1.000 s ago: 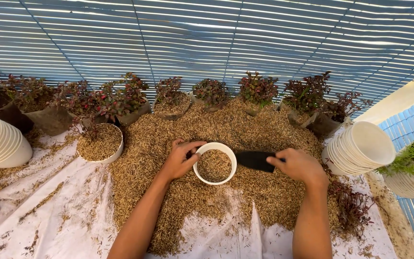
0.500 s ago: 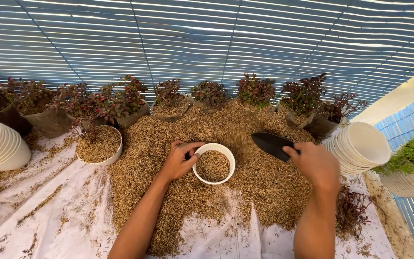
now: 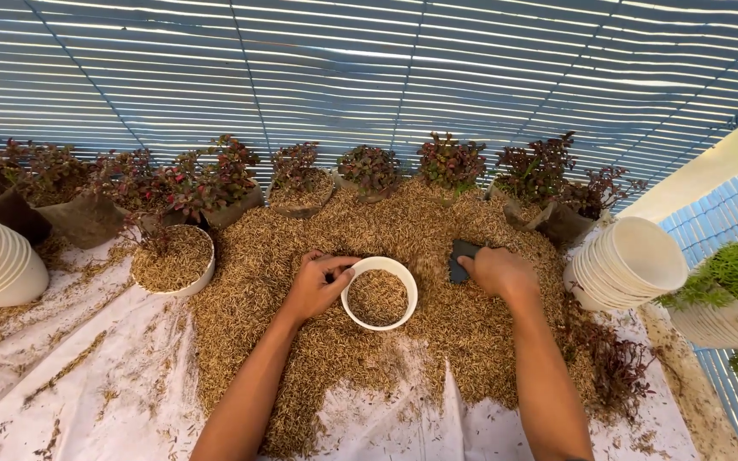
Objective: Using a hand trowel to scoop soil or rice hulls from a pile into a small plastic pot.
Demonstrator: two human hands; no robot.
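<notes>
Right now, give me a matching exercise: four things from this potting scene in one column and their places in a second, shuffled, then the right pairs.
Things:
1. white pot
2. dark scoop
3. stack of white pots
4. filled white pot

Places:
A. lying on its side at the right edge of the husk pile
B. standing at the left edge of the pile, full of husk
C. held at its rim by the left hand, partly filled
D. in the right hand, pressed into the husk

Pairs: 1-C, 2-D, 3-A, 4-B
</notes>
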